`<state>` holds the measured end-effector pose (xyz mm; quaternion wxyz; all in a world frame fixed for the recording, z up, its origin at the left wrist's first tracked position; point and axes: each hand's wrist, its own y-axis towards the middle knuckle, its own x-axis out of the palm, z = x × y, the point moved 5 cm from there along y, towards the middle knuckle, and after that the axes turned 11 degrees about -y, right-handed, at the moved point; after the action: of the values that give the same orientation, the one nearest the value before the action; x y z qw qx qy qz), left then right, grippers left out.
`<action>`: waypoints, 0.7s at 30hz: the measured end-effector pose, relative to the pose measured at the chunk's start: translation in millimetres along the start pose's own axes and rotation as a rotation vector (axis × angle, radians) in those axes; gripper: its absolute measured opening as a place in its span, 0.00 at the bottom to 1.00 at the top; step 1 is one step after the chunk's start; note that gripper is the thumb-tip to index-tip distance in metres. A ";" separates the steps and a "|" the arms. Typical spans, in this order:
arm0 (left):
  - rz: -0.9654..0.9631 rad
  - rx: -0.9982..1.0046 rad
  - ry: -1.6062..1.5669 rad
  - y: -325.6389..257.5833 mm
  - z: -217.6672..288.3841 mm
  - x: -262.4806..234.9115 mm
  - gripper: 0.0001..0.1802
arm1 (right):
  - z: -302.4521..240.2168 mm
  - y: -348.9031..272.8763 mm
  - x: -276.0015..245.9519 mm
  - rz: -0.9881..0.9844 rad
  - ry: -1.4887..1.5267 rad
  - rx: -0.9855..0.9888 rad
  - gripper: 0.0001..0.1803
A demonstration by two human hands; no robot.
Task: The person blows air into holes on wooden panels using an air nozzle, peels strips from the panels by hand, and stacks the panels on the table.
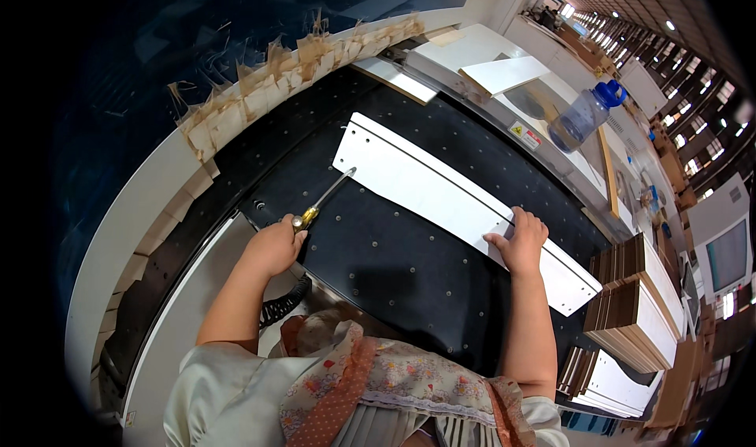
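Note:
A long white board [417, 185] lies slantwise on the black table top dotted with small studs [386, 274]. It has small drilled holes near its ends and a dark groove along its far edge. My left hand [272, 247] is closed round an air blow gun [311, 212] with a yellow body. The gun's thin metal nozzle reaches to the near edge of the board, by its left end. My right hand [521, 244] grips the board right of its middle, thumb on the white face and fingers over the far edge.
Stacks of white-faced boards [638, 321] stand at the right. A coiled black hose [287, 301] hangs at the near table edge. Beyond the table are a machine ledge with a blue-capped water bottle [579, 120] and a loose white panel [504, 74]. Torn tape [268, 77] lines the curved left rim.

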<state>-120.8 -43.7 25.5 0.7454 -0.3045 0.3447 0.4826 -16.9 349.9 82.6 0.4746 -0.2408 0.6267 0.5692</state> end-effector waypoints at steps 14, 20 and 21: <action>0.011 -0.053 0.034 4.4 -17.8 -11.6 0.20 | -3.2 -3.9 -3.7 0.053 0.001 -0.023 0.38; 0.025 -0.064 0.031 3.9 -19.7 -12.1 0.20 | -6.2 -7.0 -6.7 0.038 -0.002 -0.006 0.37; 0.026 -0.052 0.032 5.2 -17.8 -12.3 0.20 | -5.0 -6.9 -8.8 0.047 -0.005 -0.012 0.37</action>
<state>-133.3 -62.1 24.6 0.7252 -0.3270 0.3476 0.4963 -8.9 341.5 86.5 0.4613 -0.2271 0.6277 0.5845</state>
